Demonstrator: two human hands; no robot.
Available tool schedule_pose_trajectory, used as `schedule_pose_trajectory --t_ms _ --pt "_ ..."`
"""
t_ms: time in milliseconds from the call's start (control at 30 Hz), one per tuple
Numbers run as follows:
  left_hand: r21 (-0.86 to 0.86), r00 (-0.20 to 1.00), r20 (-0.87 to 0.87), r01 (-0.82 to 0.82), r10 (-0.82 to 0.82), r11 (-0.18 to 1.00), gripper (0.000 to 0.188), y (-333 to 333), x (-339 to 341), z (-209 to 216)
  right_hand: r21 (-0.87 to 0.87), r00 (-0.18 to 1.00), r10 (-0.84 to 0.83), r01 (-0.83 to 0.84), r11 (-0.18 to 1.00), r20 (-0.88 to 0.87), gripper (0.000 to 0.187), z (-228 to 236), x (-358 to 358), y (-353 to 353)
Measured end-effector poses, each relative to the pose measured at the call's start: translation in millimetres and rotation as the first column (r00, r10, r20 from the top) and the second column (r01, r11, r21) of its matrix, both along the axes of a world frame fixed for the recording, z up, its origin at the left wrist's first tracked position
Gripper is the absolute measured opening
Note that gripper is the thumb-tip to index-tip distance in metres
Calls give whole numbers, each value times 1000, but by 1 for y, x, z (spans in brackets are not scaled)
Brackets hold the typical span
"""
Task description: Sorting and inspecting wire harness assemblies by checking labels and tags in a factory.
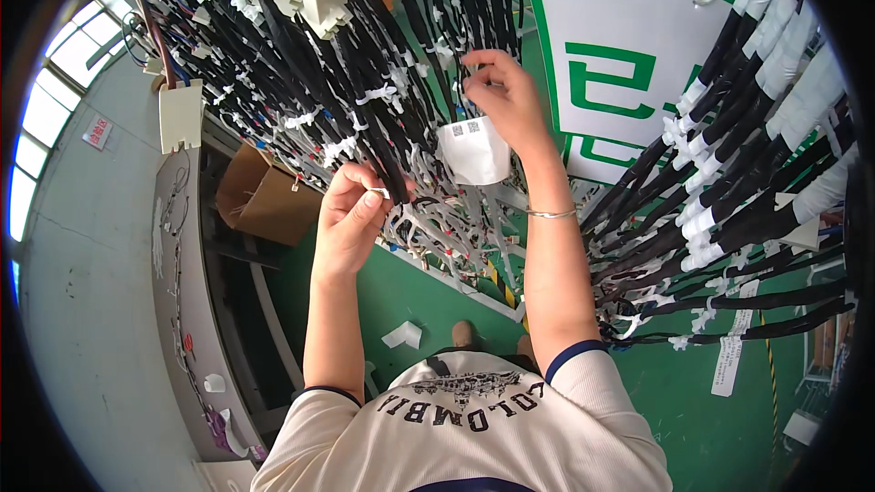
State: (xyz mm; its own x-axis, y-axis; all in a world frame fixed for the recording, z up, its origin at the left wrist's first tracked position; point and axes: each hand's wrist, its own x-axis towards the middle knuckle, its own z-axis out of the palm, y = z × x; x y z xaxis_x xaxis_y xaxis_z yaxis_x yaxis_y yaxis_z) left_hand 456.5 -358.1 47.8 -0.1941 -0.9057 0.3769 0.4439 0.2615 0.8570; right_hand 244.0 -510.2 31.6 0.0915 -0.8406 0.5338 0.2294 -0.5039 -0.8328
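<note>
My left hand [349, 219] is closed, with a small white label-like piece [379, 192] pinched between thumb and fingertips. It is beside the lower end of a thick black-taped wire bundle [398, 178]. Higher and to the right, my right hand [507, 102] has its fingers curled, the forefinger and thumb bent near the hanging wires. A white label sheet [476, 157] with small printed codes hangs at its palm side and appears to be held there; the lower fingers are mostly hidden. Black wire harnesses [365, 91] with white clips hang all around both hands.
More taped harnesses [729, 155] hang on the right, before a white sign [629, 0] with a green border. White connectors [326, 5] dangle at upper left. A cardboard box [267, 193] and a long bench [196, 310] stand left. Paper [402, 335] lies on the green floor.
</note>
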Motion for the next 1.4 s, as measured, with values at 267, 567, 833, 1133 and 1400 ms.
schedule_pose_trajectory --t_ms 267,567,833,1133,1400 --pt "-7 1000 13 1 -1 1000 11 -1 -1 -1 -10 970 27 -30 1000 -241 29 4 9 -22" --pt "11 999 34 -4 4 1000 12 0 -3 -3 -14 989 6 -8 1000 -147 16 2 6 -21" --pt "15 1000 13 12 -13 1000 9 1 -3 0 -51 972 -216 212 976 -91 8 31 1 71" --pt "-1 1000 3 18 -18 1000 10 3 -6 0 -214 891 -378 330 919 -250 33 34 12 67" --pt "19 1000 -3 12 -12 1000 11 5 -6 -1 -274 557 -558 513 814 -615 36 45 32 57"
